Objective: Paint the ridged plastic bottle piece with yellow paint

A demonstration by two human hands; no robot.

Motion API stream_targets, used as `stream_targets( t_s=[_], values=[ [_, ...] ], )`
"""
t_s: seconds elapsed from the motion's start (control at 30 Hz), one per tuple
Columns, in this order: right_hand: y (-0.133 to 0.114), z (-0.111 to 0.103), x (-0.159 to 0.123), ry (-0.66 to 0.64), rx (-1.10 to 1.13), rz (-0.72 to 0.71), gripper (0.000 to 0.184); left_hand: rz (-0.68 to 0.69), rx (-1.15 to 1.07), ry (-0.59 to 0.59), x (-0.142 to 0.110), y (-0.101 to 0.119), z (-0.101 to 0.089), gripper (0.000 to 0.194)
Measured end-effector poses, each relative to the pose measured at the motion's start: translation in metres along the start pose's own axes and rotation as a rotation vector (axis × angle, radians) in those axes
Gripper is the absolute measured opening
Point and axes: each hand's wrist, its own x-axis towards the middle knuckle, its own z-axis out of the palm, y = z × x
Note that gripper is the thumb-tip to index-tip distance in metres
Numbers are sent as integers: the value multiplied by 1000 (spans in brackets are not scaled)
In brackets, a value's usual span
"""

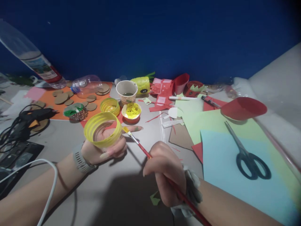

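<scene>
My left hand (110, 146) holds up a ring cut from a plastic bottle (102, 144), its ribbed wall coated in yellow paint; the index finger points out to the right. In my right hand (166, 172) is a red-handled paintbrush (144, 150), gripped with closed fingers. The brush's yellow-stained bristles touch or nearly touch the right side of the ring. Just beyond stands a small cup of yellow paint (131, 113). Left of it sits another yellow-painted ring (109, 107), and behind it a paper cup (127, 91) with dark liquid inside.
Scissors (246, 160) lie on blue paper (218, 157) at right. A green paint cup (75, 112) and cardboard discs (61, 98) rest on orange paper (50, 92). A tall bottle (39, 62) leans at back left. Cables (17, 125) crowd the left, with a white cord (55, 175) crossing my left forearm.
</scene>
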Motion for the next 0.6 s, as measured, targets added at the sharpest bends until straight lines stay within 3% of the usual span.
stream_targets(
  t_s=[0.1,0.27,0.4,0.6],
  values=[
    [0,5,5,140,75,-47,24,39,19,10,-2,-2,-3,50],
    [0,7,5,21,83,-92,18,-28,4,6,0,2,2,45],
    [1,6,1,6,118,-115,5,-41,-37,29,0,5,5,48],
    [1,10,0,74,177,-163,27,-25,-60,56,-1,3,4,53]
  ],
)
